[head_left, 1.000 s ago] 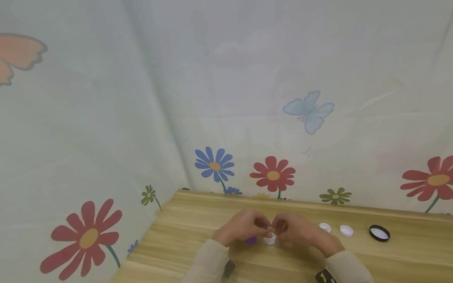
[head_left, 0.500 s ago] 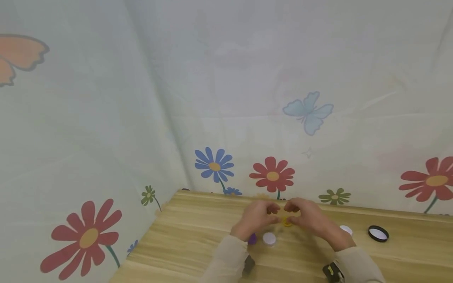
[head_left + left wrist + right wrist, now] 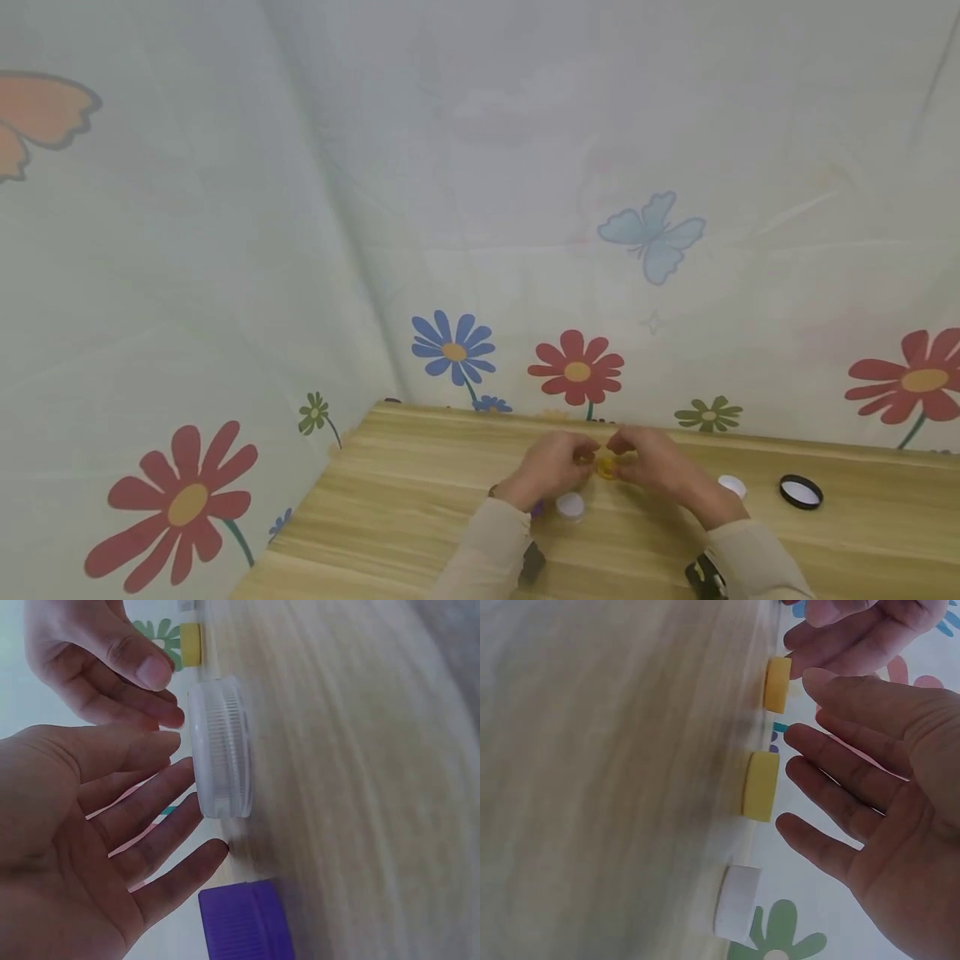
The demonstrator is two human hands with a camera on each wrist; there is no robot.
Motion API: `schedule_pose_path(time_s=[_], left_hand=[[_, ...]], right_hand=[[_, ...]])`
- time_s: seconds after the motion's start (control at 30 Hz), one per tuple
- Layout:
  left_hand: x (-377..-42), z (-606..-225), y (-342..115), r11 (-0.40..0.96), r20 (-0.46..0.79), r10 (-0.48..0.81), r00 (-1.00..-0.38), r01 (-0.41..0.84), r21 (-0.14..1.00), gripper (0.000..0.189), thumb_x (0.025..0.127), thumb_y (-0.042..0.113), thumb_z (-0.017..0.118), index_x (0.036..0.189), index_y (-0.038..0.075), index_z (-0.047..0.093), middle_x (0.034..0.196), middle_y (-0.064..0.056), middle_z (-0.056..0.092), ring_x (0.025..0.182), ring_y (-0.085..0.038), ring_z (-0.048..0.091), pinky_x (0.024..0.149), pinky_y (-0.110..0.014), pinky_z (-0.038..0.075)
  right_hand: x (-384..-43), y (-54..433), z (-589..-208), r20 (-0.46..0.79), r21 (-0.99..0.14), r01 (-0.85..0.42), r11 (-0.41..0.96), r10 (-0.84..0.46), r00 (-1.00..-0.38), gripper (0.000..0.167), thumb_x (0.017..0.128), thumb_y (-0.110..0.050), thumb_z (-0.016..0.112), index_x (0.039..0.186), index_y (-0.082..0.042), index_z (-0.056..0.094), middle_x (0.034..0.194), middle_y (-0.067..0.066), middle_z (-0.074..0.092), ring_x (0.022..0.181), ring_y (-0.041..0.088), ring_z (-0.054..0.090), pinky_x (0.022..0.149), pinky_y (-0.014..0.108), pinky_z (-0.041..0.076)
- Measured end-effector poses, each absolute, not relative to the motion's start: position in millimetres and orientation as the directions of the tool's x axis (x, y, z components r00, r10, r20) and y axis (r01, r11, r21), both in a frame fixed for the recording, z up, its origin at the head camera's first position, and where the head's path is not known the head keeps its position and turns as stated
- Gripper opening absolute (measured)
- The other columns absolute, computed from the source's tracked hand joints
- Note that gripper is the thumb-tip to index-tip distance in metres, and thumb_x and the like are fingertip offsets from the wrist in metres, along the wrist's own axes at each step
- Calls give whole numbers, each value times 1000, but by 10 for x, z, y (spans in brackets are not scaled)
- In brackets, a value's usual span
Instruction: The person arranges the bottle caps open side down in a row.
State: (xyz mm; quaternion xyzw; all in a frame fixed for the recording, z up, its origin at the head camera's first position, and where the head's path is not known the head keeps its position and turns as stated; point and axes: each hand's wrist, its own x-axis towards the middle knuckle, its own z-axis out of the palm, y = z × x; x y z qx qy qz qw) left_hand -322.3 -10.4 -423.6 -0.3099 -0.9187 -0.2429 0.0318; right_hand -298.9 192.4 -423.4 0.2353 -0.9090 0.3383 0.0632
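Note:
In the head view, my left hand (image 3: 551,467) and right hand (image 3: 656,468) face each other low over the wooden table, either side of a small yellow bottle cap (image 3: 605,469). The right wrist view has that orange-yellow cap (image 3: 777,685) right by my right thumb tip and the left hand's fingertips. Fingers of the right hand (image 3: 877,780) are spread and gently bent. My left hand (image 3: 112,810) is spread loosely too, fingertips beside a translucent white cap (image 3: 220,750) with a ribbed side. A purple cap (image 3: 247,922) stands beyond the little finger, partly hidden in the head view.
Another yellow cap (image 3: 761,786) and a white cap (image 3: 737,904) continue the row past the right hand. A black-rimmed lid (image 3: 801,492) lies farther right on the table (image 3: 405,500). A flower-printed cloth (image 3: 480,167) hangs behind and to the left.
Both hands have moved right and slightly back, from the white cap to the yellow cap. The white cap stays on the table, now uncovered. My left fingertips have come nearer the yellow cap.

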Motion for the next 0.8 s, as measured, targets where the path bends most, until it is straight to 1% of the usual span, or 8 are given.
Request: schedule_pose_path(time_s=[0.1, 0.17, 0.27, 0.47, 0.67, 0.8], left_hand=[[-3220, -4250, -83, 680, 169, 554, -815, 560, 474, 33, 92, 3, 79, 124, 5, 77, 113, -4, 78, 101, -11, 70, 92, -24, 53], [-3213, -4258, -71, 678, 143, 556, -819, 546, 492, 33, 92, 3, 79, 125, 6, 77, 113, -3, 78, 99, -9, 68, 92, -24, 53], [-3199, -4263, -58, 674, 122, 562, -818, 538, 506, 33, 93, 3, 78, 125, 7, 77, 114, -2, 78, 100, -9, 67, 94, -25, 52], [-3177, -4260, -72, 669, 122, 572, -811, 548, 502, 32, 93, 4, 78, 125, 7, 77, 117, -2, 78, 107, -10, 68, 97, -26, 52], [-3161, -4250, -105, 653, 116, 591, -798, 559, 511, 33, 93, 4, 78, 126, 6, 76, 120, -3, 77, 112, -12, 67, 100, -27, 51], [-3159, -4249, -111, 639, 115, 601, -791, 562, 526, 33, 93, 1, 77, 126, 4, 76, 120, -5, 77, 113, -14, 68, 101, -27, 51]], right_hand=[[-3017, 1941, -4261, 245, -589, -451, 671, -384, -890, 25, 84, 2, 84, 107, 3, 73, 105, 14, 75, 101, 35, 70, 94, 56, 56], [-3031, 1951, -4283, 221, -586, -437, 682, -384, -896, 26, 83, 0, 84, 107, 2, 74, 104, 10, 75, 99, 30, 69, 94, 55, 56], [-3039, 1957, -4305, 196, -582, -421, 696, -383, -903, 27, 82, -1, 84, 106, 0, 74, 101, 6, 73, 95, 26, 66, 93, 53, 55], [-3020, 1926, -4316, 216, -571, -433, 698, -381, -899, 25, 81, 1, 85, 103, -1, 74, 95, 3, 71, 89, 21, 64, 87, 49, 56], [-2996, 1897, -4313, 229, -562, -437, 702, -376, -898, 25, 80, 2, 85, 102, -2, 74, 95, 2, 72, 89, 21, 65, 86, 48, 57], [-2991, 1887, -4322, 240, -564, -441, 698, -372, -897, 23, 80, 3, 84, 100, -2, 74, 93, 3, 72, 87, 21, 65, 86, 48, 57]])
